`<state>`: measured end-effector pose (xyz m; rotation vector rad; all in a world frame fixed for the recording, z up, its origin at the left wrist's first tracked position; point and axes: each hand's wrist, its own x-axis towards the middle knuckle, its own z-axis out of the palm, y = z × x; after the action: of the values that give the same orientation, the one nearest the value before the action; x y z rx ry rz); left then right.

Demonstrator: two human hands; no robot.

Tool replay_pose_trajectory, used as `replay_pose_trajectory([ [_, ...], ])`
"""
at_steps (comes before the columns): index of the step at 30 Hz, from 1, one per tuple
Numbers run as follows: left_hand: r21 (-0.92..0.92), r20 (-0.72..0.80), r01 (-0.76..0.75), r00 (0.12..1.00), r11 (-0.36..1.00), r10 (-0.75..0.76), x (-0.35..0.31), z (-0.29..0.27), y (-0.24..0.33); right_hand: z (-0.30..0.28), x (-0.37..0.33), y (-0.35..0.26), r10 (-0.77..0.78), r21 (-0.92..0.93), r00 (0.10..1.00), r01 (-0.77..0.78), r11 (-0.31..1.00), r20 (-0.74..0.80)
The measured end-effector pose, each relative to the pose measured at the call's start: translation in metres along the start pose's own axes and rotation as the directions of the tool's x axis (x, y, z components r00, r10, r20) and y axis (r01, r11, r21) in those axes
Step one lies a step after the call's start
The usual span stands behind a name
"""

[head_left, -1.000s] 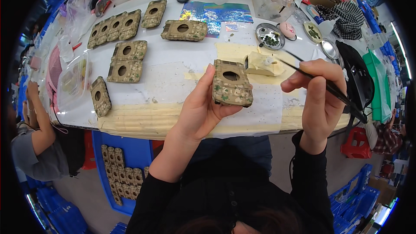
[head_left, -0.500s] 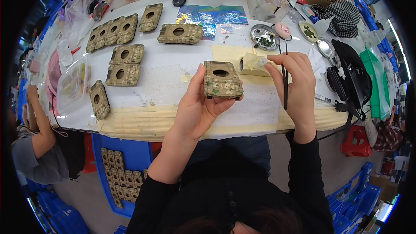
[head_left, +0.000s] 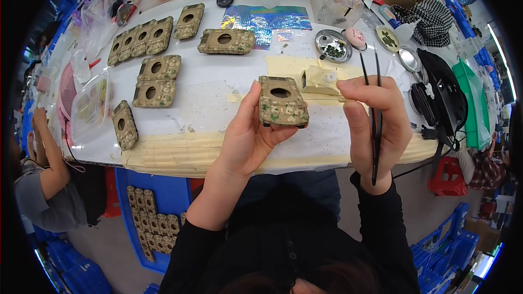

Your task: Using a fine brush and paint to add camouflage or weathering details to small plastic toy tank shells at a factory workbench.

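Observation:
My left hand [head_left: 248, 133] holds up a rectangular tan block with green flecks and a round hole [head_left: 282, 102], just above the near edge of the white table [head_left: 212, 76]. My right hand [head_left: 373, 125] grips long black tweezers [head_left: 375, 114] that point up and away from me. The same hand pinches a thin pale strip [head_left: 342, 98] beside the block's right edge. A cream foam piece [head_left: 320, 80] lies on the table right behind the block.
Several similar holed blocks [head_left: 158, 71] lie across the left and back of the table. Small metal dishes [head_left: 332, 46] with green bits, bottles, plastic bags and a black bag [head_left: 441, 98] crowd the back and right. A blue crate [head_left: 152, 223] of blocks stands below. Another person [head_left: 46, 185] sits at left.
My right hand has swung the tweezers from lying across the table to upright and come in close beside the block. My left hand lifted the block slightly higher.

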<state>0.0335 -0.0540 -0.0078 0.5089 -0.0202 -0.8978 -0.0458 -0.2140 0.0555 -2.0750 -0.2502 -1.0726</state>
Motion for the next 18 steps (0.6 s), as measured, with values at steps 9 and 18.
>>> replay_pose_trajectory([
  [9, -0.022, -0.005, 0.008, 1.000, 1.000, -0.008, 0.000, 0.002, 0.000, 0.021, -0.005, 0.004, 0.176, 0.138, 0.983, -0.181, 0.974, 0.048],
  [18, -0.044, 0.020, 0.016, 1.000, 0.999, -0.016, 0.000, 0.001, 0.000, 0.023, -0.003, 0.002, 0.163, 0.122, 0.985, -0.167, 0.978, 0.049],
])
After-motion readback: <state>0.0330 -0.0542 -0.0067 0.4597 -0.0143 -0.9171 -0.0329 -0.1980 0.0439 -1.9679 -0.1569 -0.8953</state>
